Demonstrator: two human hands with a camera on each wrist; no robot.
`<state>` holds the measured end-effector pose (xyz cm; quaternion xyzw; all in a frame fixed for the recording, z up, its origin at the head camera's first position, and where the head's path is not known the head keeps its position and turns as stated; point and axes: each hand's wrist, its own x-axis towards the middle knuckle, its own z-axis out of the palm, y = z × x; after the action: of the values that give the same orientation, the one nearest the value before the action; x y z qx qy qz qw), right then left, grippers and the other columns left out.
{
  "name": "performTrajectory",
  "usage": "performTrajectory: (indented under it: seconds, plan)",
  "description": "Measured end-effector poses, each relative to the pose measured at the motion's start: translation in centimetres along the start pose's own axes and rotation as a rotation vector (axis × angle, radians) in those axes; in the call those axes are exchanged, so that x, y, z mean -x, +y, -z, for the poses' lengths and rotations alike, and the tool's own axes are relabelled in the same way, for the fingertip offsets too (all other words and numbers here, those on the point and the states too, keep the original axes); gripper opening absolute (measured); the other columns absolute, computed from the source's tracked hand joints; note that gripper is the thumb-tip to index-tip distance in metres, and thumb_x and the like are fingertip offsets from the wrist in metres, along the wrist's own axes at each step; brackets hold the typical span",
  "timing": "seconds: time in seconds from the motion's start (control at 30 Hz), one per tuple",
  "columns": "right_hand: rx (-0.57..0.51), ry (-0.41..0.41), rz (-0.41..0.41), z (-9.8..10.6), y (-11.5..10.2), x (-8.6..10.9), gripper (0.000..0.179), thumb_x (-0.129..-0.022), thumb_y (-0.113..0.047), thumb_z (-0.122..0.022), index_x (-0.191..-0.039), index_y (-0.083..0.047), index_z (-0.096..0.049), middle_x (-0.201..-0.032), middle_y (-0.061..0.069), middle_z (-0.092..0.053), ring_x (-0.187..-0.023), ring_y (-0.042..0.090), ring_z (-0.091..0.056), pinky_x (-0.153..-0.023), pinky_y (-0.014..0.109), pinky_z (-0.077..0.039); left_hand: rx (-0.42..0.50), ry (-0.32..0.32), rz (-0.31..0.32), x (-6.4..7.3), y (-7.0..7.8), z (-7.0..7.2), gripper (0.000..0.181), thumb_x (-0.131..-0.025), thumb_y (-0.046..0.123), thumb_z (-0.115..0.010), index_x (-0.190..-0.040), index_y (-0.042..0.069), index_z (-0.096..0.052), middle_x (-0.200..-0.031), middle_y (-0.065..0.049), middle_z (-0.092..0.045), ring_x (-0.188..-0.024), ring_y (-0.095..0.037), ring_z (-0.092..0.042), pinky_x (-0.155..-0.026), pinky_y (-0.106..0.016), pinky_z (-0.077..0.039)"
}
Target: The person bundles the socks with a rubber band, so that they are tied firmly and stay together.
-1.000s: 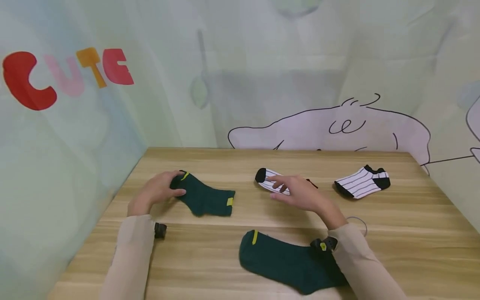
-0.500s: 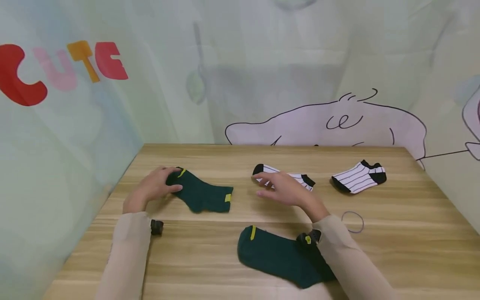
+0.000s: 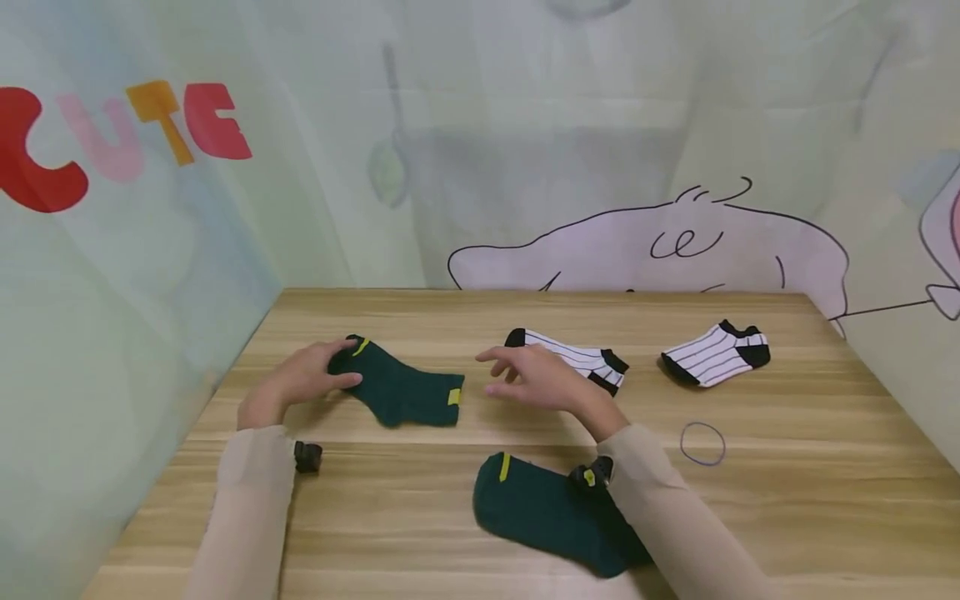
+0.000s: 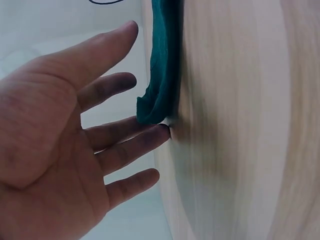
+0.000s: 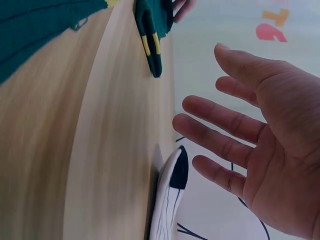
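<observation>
A dark green sock [image 3: 408, 392] with yellow marks lies at the left of the table. At its toe is my left hand [image 3: 296, 379], fingers spread around the end. The left wrist view shows this hand's relaxed fingers [image 4: 132, 150] at the sock's edge, with the thumb apart from it. My right hand [image 3: 542, 379] hovers, palm down and fingers loosely extended, between that sock and a white striped sock [image 3: 581, 357] with black toe and heel. It holds nothing and hides part of the striped sock in the head view.
A second green sock [image 3: 525, 512] lies at the front, partly under the right sleeve [image 3: 660, 500]. Another striped sock [image 3: 712, 354] is at the back right. A thin ring-shaped line [image 3: 682, 446] shows on the wooden table [image 3: 375, 517]. A printed curtain [image 3: 337, 167] stands behind.
My right hand has moved left across the striped sock, uncovering its cuff and heel. The left hand stays at the green sock's toe. The head view has shifted slightly.
</observation>
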<state>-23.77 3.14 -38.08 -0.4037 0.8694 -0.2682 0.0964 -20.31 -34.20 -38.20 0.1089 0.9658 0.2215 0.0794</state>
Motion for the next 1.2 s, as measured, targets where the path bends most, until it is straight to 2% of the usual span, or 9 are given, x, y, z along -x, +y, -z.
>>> performTrajectory:
  seconds: [0.23, 0.47, 0.63, 0.87, 1.2]
  plan:
    - [-0.034, -0.015, -0.019, -0.3, -0.4, -0.5, 0.05, -0.098, -0.03, -0.067, -0.143, -0.011, -0.054, -0.122, 0.012, -0.068, -0.104, 0.021, -0.068, -0.09, 0.038, -0.053, 0.007, -0.012, 0.006, -0.2, 0.1, 0.2, 0.067, -0.098, 0.029, -0.065, -0.147, -0.009, -0.039, -0.146, -0.038, -0.038, -0.135, -0.055, -0.035, -0.109, -0.063, -0.029]
    - [-0.03, -0.02, -0.026, -0.4, -0.7, -1.1, 0.048, -0.097, -0.025, -0.068, -0.141, -0.009, -0.056, -0.122, 0.013, -0.068, -0.104, 0.022, -0.068, -0.09, 0.038, -0.053, 0.024, 0.008, -0.017, -0.6, 0.2, 0.2, 0.066, -0.1, 0.029, -0.062, -0.151, -0.003, -0.034, -0.148, -0.037, -0.036, -0.136, -0.054, -0.033, -0.108, -0.064, -0.03]
    - [-0.031, -0.022, -0.016, -1.1, -0.7, -1.9, 0.048, -0.096, -0.026, -0.07, -0.14, -0.011, -0.057, -0.119, 0.012, -0.07, -0.1, 0.02, -0.07, -0.088, 0.037, -0.054, 0.021, 0.019, -0.013, -0.7, -0.1, 0.2, 0.064, -0.1, 0.029, -0.062, -0.15, -0.003, -0.037, -0.144, -0.038, -0.041, -0.132, -0.055, -0.038, -0.104, -0.064, -0.034]
    - [-0.1, -0.037, -0.024, -2.0, -0.5, -2.8, 0.047, -0.096, -0.024, -0.07, -0.139, -0.01, -0.057, -0.116, 0.01, -0.071, -0.101, 0.019, -0.07, -0.09, 0.037, -0.053, 0.005, 0.031, -0.003, -0.8, -0.3, 0.2, 0.064, -0.099, 0.028, -0.064, -0.149, -0.002, -0.038, -0.138, -0.04, -0.045, -0.128, -0.055, -0.042, -0.102, -0.065, -0.036]
    - [-0.137, -0.037, -0.049, -3.2, -0.3, -3.2, 0.046, -0.095, -0.025, -0.071, -0.136, -0.01, -0.059, -0.115, 0.009, -0.071, -0.1, 0.018, -0.068, -0.089, 0.036, -0.053, 0.028, 0.03, -0.019, -0.5, -0.5, 0.1, 0.062, -0.096, 0.019, -0.068, -0.147, -0.004, -0.041, -0.119, -0.033, -0.06, -0.112, -0.047, -0.057, -0.095, -0.06, -0.043]
